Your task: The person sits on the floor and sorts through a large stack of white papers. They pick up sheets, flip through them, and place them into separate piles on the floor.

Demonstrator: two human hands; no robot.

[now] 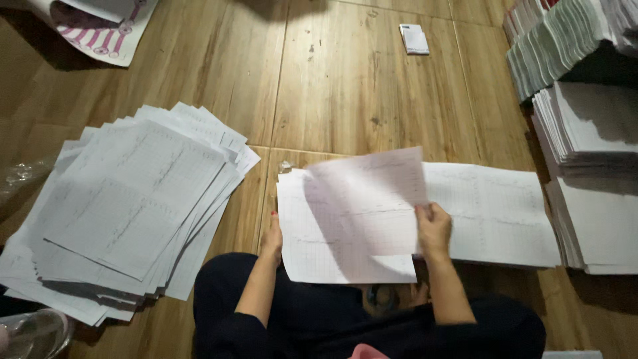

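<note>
A large white printed sheet (359, 213) is folded over in front of me on the wooden floor. My right hand (433, 229) pinches the folded-over right edge of this sheet. My left hand (272, 238) rests on its left edge, mostly hidden behind the paper. Under it, a flat sheet (495, 213) stretches to the right.
A loose fanned pile of printed sheets (126, 206) lies at the left. Tall stacks of folded paper (591, 139) stand at the right edge. A small white card pack (414, 38) lies far ahead. My dark-clothed legs (319, 312) fill the bottom.
</note>
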